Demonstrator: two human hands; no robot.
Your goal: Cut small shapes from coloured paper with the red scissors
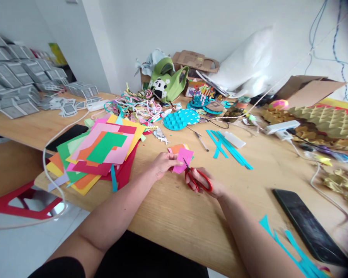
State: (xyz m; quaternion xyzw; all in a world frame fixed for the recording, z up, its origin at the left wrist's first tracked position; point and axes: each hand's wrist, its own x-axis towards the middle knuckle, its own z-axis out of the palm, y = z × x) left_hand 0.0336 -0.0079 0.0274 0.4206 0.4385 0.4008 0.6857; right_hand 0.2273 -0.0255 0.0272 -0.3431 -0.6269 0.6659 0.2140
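Between thumb and fingers, my left hand (164, 165) pinches a small piece of pink paper (186, 155). My right hand (210, 184) is wrapped round the red handles of a pair of scissors (206, 180). The dark blades lie over the pink paper, pointing up and left; whether they cut into it, I cannot tell. Just behind the pink piece, small orange paper (176, 148) and other coloured scraps show. Left of my hands lies a loose pile of coloured paper (104, 148) in green, pink, orange, yellow and red.
Blue paper strips (230, 148) and a pen (202, 142) lie beyond my hands. A black phone (309, 224) sits at right, near blue offcuts (297, 253). Further back are a green panda bag (169, 83), round blue pieces (176, 120) and egg-crate trays (321, 119). A white cable (45, 162) hangs at left.
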